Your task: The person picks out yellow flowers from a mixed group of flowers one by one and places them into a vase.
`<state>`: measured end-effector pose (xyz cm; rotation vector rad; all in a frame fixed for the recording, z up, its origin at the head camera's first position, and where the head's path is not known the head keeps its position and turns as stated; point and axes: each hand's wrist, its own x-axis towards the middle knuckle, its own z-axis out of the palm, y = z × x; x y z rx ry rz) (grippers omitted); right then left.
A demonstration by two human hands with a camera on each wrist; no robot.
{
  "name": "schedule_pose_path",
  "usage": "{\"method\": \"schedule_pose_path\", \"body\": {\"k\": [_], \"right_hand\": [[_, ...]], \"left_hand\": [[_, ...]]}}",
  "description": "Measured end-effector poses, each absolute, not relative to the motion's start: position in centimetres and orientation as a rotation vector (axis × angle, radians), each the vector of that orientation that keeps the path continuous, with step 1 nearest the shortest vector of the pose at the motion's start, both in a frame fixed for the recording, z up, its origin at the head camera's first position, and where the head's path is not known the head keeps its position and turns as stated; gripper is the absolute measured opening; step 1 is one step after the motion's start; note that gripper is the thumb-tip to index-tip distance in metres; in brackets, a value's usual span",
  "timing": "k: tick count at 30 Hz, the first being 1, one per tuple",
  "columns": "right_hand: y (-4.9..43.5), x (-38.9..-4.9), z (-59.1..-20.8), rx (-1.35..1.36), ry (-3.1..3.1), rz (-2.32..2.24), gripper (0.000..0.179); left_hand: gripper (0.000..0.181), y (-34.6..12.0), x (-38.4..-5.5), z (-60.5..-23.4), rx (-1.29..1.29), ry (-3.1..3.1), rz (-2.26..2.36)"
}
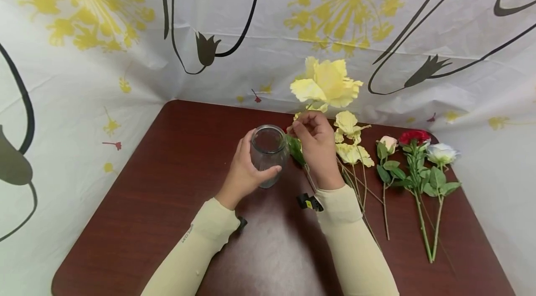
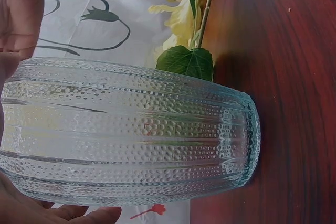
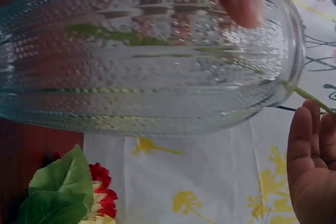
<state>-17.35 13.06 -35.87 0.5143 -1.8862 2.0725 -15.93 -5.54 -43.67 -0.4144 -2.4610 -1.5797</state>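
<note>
A clear, ribbed glass vase (image 1: 270, 158) stands upright at the middle of the table, bumpy texture on its sides. My left hand (image 1: 243, 172) grips it, thumb across the front and fingers round the far left side. Just right of the rim, my right hand (image 1: 318, 147) pinches a thin green stem (image 3: 310, 98); in the right wrist view that stem runs from the fingers to the vase mouth. A big pale yellow flower (image 1: 328, 84) shows above this hand, most of its stem hidden by the fingers. Green streaks appear through the glass.
More yellow flowers (image 1: 353, 154) lie right of the right forearm. Beyond them are a pale pink rose (image 1: 388, 144), a red flower (image 1: 414, 137) and a white rose (image 1: 441, 153). A green leaf (image 1: 295, 149) lies close beside the vase. Patterned white cloth (image 1: 251, 54) hangs behind the dark red table (image 1: 167, 184).
</note>
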Motion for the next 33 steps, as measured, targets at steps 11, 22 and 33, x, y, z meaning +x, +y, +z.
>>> {"method": "schedule_pose_path", "body": {"k": [11, 22, 33], "right_hand": [[12.0, -17.3, -36.6, 0.384, -2.092, 1.863, 0.010], [11.2, -15.5, -35.5, 0.224, -2.147, 1.876, 0.012], [13.4, -14.9, -37.6, 0.039, -2.196, 1.932, 0.018]], "left_hand": [[0.105, -5.6, -16.0, -43.6, -0.420, -2.461, -1.570], [0.105, -5.5, -15.9, -43.3, -0.405, -2.466, -1.575], [0.106, -5.5, -15.8, -43.4, -0.391, -2.477, -1.589]]}}
